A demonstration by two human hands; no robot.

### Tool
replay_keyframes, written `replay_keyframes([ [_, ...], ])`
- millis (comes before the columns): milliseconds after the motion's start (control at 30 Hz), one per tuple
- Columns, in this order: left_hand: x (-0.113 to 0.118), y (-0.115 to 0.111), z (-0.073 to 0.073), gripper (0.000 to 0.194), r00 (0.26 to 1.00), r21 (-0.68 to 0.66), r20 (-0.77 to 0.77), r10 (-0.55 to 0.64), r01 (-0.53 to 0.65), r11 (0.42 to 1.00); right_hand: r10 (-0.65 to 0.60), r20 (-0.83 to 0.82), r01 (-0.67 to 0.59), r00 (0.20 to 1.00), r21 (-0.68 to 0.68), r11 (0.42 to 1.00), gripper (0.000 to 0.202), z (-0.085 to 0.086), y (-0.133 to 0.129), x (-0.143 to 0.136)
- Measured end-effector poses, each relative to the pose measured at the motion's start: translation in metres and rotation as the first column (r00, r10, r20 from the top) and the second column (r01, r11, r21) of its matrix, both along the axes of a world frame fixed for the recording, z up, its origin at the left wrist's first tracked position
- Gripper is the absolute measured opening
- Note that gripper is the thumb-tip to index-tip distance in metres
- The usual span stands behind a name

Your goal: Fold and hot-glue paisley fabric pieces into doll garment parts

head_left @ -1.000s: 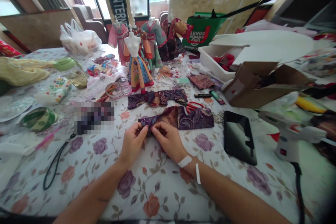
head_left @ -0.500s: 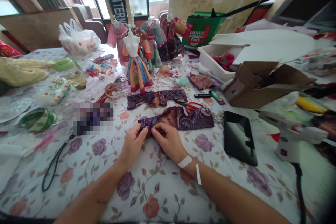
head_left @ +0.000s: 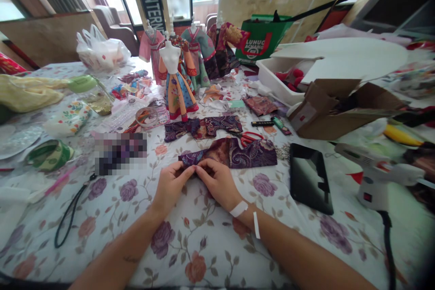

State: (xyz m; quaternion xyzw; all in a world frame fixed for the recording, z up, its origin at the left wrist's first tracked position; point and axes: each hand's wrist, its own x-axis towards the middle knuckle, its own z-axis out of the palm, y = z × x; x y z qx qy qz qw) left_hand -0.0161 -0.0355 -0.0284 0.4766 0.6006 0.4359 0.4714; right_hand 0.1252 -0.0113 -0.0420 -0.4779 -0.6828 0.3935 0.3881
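Floral tabletop (head_left: 190,253). Inward from its front edge: purple patterned cloth (head_left: 253,154), its left end pinched by left hand (head_left: 170,186) and right hand (head_left: 219,184), thumb tips meeting; fingers partly hide the grip. Red-handled scissors (head_left: 244,136) just behind.

- Your left thumb (head_left: 186,174) now reaches further to the right at the purple cloth (head_left: 254,154).
- Its tip has all but closed the gap to your right thumb (head_left: 203,175).
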Motion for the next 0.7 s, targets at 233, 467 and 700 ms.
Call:
replay_keyframes([
  [233,-0.011,0.006,0.000,0.028,0.992,-0.015,0.125,-0.010,0.012,1.000,-0.046,0.088,0.019,0.995,0.280,0.960,0.011,0.004,0.004,0.012],
  [467,-0.027,0.016,0.003,0.027,0.970,-0.088,0.234,-0.071,0.094,0.992,-0.076,0.536,-0.388,0.841,0.695,0.605,0.017,0.021,0.036,0.024],
  [700,-0.038,0.024,-0.002,0.025,0.998,0.194,-0.056,-0.043,0.053,0.980,0.042,0.686,-0.568,0.727,0.565,0.598,0.014,0.010,0.053,0.006],
])
